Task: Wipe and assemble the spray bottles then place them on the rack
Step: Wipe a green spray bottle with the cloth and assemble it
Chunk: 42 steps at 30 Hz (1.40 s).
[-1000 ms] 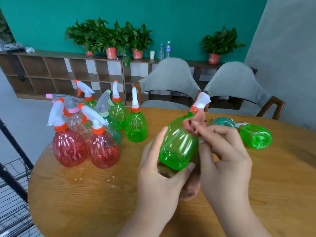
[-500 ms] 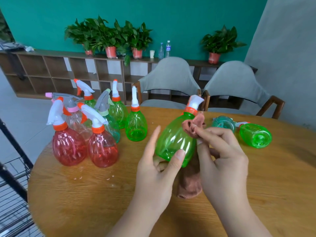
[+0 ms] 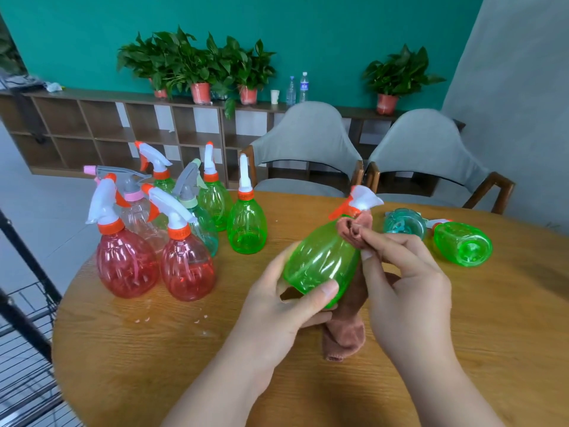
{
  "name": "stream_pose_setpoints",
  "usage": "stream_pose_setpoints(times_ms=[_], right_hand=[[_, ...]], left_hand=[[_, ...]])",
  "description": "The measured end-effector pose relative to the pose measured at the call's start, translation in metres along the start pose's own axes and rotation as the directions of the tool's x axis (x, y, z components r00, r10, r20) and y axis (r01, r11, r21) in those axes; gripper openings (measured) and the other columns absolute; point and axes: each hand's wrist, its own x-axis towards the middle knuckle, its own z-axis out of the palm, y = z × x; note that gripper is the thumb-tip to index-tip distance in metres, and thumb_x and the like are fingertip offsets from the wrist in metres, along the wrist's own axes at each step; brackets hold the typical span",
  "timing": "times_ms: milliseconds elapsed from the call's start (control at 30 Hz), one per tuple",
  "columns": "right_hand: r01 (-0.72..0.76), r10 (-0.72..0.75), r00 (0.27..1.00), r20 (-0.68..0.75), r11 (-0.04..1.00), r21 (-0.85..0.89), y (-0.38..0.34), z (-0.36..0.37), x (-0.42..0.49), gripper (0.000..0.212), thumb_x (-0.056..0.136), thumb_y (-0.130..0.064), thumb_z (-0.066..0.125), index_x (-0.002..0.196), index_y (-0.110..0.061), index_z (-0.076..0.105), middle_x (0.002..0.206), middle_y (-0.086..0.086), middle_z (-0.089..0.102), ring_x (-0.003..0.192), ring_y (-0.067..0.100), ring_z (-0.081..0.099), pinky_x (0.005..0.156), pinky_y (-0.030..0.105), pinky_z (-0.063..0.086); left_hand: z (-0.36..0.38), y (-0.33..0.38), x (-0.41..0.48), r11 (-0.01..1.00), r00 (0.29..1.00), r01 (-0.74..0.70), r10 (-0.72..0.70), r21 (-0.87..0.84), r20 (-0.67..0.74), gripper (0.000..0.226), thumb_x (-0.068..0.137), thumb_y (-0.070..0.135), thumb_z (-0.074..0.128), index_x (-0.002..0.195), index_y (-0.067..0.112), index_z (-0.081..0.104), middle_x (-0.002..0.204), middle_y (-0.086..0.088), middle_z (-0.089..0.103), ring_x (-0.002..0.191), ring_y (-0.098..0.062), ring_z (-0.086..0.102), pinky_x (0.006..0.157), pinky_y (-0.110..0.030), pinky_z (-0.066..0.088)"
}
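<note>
At frame centre the left hand (image 3: 277,306) grips the green spray bottle (image 3: 321,260), fingers curled round its base, while the right hand (image 3: 406,278) pinches the brown cloth (image 3: 354,232) at its neck, the cloth's middle apparently hidden behind the bottle.

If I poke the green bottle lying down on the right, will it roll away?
Probably, a little. The green bottle lies on its side on the smooth table, and its body looks rounded, so it may roll. It looks empty and see-through, so it is likely light and would skid easily.
</note>
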Motion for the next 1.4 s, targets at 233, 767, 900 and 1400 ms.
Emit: stream_pose_setpoints(times_ms=[233, 767, 900, 1400], right_hand=[[0.028, -0.026, 0.999, 0.02, 0.997, -0.076, -0.006, 0.007, -0.009, 0.041, 0.096, 0.002, 0.072, 0.122, -0.028, 0.081, 0.109, -0.01, 0.064, 0.098, -0.001, 0.062, 0.085, 0.005, 0.042], [-0.003, 0.01, 0.998, 0.059, 0.993, -0.121, -0.013, 0.014, -0.016, 0.036, 0.097, -0.003, 0.073, 0.126, -0.022, 0.08, 0.107, -0.014, 0.063, 0.088, 0.0, 0.063, 0.083, 0.003, 0.043], [0.064, -0.051, 0.991, 0.126, 0.993, -0.1, -0.02, 0.017, -0.021, 0.036, 0.096, -0.003, 0.073, 0.126, -0.021, 0.08, 0.106, -0.009, 0.061, 0.096, -0.001, 0.062, 0.08, 0.001, 0.044], [0.067, -0.046, 0.99, 0.131, 0.985, -0.159, -0.012, 0.007, -0.011, 0.036, 0.094, -0.001, 0.073, 0.123, -0.022, 0.081, 0.105, -0.009, 0.059, 0.097, -0.001, 0.059, 0.084, 0.001, 0.04]], left_hand=[[-0.002, 0.002, 0.002, 0.987, 0.999, 0.048, -0.045, -0.155, 0.024, 0.059, 0.096, 0.048, 0.077, 0.15, 0.032, 0.058, 0.137, -0.003, 0.074, 0.125, -0.027, 0.072, 0.108, -0.053, 0.056], [-0.006, -0.018, 0.003, 0.804, 0.917, -0.177, 0.343, 0.567, -0.201, 0.105, 0.073, 0.078, 0.078, 0.162, 0.049, 0.03, 0.152, 0.022, 0.055, 0.14, -0.004, 0.056, 0.116, -0.039, 0.05], [-0.008, -0.015, 0.004, 0.756, 0.901, -0.143, 0.367, 0.639, -0.233, 0.095, 0.077, 0.064, 0.087, 0.158, 0.042, 0.042, 0.146, 0.024, 0.057, 0.135, -0.002, 0.057, 0.112, -0.037, 0.052], [-0.003, -0.007, -0.005, 0.566, 0.89, -0.238, 0.452, 0.789, -0.056, 0.093, 0.084, 0.053, 0.087, 0.16, 0.046, 0.034, 0.154, 0.037, 0.036, 0.146, 0.006, 0.038, 0.118, -0.035, 0.046]])
